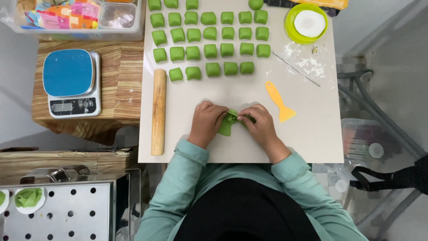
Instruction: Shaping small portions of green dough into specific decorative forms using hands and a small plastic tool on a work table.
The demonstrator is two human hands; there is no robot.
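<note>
Green, soft dough: the folded piece [229,121] lies on the pale board [312,134] just in front of me, between my two hands. My left hand [207,122] curls its fingers onto the left edge of it, and my right hand [261,125] pinches the gathered pleats at the top between thumb and fingertips. I judge it light, pliable and a little tacky, likely to tear or flatten if squeezed; the thin rim is the place to hold it, not the middle.

Beyond it sit rows of green dough cubes [209,42], well apart from my hands. A wooden rolling pin [158,111] lies upright along the board's left edge, an orange plastic scraper [278,100] near my right hand, a thin metal rod [296,69] past that, and a green bowl of white flour [306,23] at the far corner. Left of the board stands a kitchen scale [71,82] with a blue top, and behind it a clear box of bright multicoloured packets [67,15]. A perforated metal tray [67,214] at the lower left holds a finished green piece [29,197].
</note>
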